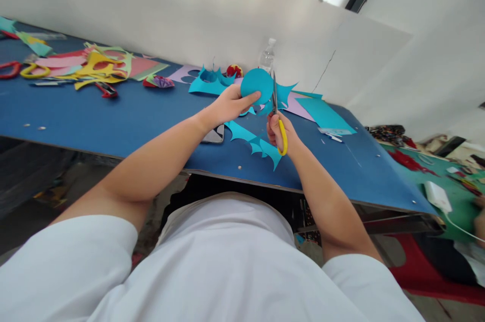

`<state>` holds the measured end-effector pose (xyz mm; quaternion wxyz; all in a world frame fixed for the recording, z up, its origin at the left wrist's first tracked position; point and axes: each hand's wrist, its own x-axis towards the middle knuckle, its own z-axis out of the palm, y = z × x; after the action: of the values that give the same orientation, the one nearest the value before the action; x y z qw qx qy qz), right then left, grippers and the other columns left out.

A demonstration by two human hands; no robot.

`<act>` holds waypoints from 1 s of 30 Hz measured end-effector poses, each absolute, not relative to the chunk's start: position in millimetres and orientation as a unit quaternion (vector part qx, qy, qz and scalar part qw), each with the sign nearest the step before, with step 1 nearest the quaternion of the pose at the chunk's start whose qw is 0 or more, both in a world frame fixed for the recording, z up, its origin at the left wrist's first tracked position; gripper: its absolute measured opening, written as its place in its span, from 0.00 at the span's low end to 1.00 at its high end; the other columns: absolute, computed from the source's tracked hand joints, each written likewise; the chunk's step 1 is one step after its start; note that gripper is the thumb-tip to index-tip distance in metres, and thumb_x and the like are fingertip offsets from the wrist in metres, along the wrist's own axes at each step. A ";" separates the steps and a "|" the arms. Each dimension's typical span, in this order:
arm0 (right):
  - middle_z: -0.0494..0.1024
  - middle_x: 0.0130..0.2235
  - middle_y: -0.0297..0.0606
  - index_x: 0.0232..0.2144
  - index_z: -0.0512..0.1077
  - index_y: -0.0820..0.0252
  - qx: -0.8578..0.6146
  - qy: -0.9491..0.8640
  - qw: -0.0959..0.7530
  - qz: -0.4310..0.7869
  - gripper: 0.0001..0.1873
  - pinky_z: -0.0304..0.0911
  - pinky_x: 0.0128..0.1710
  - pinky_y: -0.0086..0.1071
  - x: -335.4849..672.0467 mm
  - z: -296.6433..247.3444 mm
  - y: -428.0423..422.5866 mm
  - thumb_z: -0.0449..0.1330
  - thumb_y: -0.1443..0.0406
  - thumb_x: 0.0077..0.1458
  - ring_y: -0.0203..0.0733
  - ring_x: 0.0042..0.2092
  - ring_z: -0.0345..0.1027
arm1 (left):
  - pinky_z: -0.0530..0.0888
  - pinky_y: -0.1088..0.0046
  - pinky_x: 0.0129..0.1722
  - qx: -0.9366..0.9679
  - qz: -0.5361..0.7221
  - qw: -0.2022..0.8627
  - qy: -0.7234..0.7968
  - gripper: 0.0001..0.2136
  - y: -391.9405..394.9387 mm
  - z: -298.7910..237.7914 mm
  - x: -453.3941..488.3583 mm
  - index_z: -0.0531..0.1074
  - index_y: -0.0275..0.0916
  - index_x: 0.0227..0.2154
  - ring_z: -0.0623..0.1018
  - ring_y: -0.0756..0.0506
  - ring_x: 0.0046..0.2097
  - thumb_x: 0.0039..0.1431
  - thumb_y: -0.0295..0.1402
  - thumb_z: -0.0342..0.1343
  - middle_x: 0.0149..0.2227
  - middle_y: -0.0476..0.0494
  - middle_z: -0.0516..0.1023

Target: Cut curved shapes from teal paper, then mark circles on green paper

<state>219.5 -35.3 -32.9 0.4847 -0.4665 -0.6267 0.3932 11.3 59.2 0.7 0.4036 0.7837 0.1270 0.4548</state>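
Note:
My left hand (235, 101) pinches a round disc of blue paper (256, 84), its thumb lying across the front. Close to the disc's right edge, my right hand (280, 130) grips scissors (283, 137) with yellow handles, blades pointing up. Whether the blades are parted I cannot make out. Jagged blue paper offcuts (252, 139) lie on the blue table (151, 125) below my hands. Another cut blue piece (208, 87) stands behind my left wrist. A phone (214, 135) lies partly under my left forearm.
A plastic bottle (267, 55) stands by the wall. Blue sheets (329, 113) lie at the right, coloured scraps (100, 66) and more scissors (35, 70) at the left. Past the table's right edge, another person's hand (480, 218) shows near a white charger (437, 195).

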 end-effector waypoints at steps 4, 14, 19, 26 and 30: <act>0.56 0.24 0.24 0.35 0.59 0.48 -0.472 -0.628 0.480 0.391 0.53 0.46 0.21 0.33 220.2 -33.9 -34.6 0.62 0.11 0.40 0.35 0.23 0.51 | 0.56 0.72 0.23 0.785 0.455 0.397 0.137 0.29 58.6 1.5 11.2 0.62 0.43 0.24 0.59 0.52 0.23 0.74 0.52 0.67 0.20 0.54 0.60; 0.57 0.24 0.25 0.36 0.59 0.48 -0.478 -0.628 0.478 0.387 0.54 0.46 0.21 0.35 219.8 -35.2 -34.2 0.60 0.10 0.40 0.37 0.24 0.52 | 0.56 0.71 0.23 0.790 0.456 0.384 0.142 0.28 57.8 2.8 9.2 0.63 0.43 0.24 0.59 0.52 0.23 0.74 0.51 0.67 0.20 0.54 0.60; 0.57 0.24 0.25 0.36 0.60 0.48 -0.476 -0.626 0.478 0.391 0.54 0.48 0.22 0.35 218.9 -32.3 -36.2 0.61 0.10 0.39 0.36 0.23 0.52 | 0.56 0.71 0.24 0.788 0.465 0.378 0.144 0.28 60.0 2.0 9.8 0.62 0.43 0.24 0.59 0.52 0.23 0.75 0.50 0.66 0.20 0.54 0.60; 0.57 0.24 0.25 0.36 0.59 0.48 -0.475 -0.625 0.478 0.395 0.54 0.48 0.21 0.35 219.1 -33.4 -35.6 0.61 0.10 0.40 0.37 0.24 0.54 | 0.57 0.71 0.24 0.787 0.467 0.376 0.145 0.28 60.8 1.5 10.1 0.63 0.43 0.24 0.59 0.52 0.24 0.75 0.51 0.66 0.21 0.54 0.61; 0.56 0.25 0.25 0.36 0.60 0.48 -0.476 -0.625 0.480 0.390 0.53 0.47 0.20 0.35 220.3 -35.7 -34.0 0.61 0.11 0.41 0.37 0.23 0.54 | 0.57 0.70 0.24 0.791 0.462 0.371 0.152 0.28 61.5 1.1 9.7 0.63 0.43 0.24 0.60 0.52 0.24 0.76 0.51 0.65 0.21 0.53 0.61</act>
<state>220.3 -34.0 -35.7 0.4804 -0.4760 -0.6251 0.3896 9.7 61.5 1.1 0.3714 0.7907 0.1521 0.4623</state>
